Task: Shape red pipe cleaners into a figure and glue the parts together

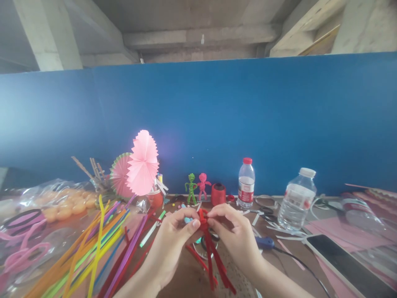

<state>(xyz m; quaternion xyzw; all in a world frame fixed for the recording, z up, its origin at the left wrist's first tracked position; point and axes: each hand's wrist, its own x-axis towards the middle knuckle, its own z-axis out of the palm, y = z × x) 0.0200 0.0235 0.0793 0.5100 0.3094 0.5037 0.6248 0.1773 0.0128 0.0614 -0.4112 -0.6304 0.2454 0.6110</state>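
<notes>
Several red pipe cleaners (214, 258), looped and twisted together at the top, hang between my hands with their loose ends pointing down. My left hand (175, 238) pinches the twisted top from the left, thumb and forefinger closed on it. From the other side my right hand (237, 234) grips the same top between thumb and fingertips. Behind them stand a green pipe-cleaner figure (191, 188) and a pink pipe-cleaner figure (202, 185), side by side. A bundle of coloured pipe cleaners (99, 244) lies to the left of my left hand.
A red cylindrical object (218, 194) stands behind my hands. Two upright water bottles (246, 186) and a phone (344, 263) are on the right, with a blue-handled corded tool (265, 243) nearer. Pink paper fans (143, 165) and pink scissors (26, 256) are left. A blue partition (198, 116) rises behind.
</notes>
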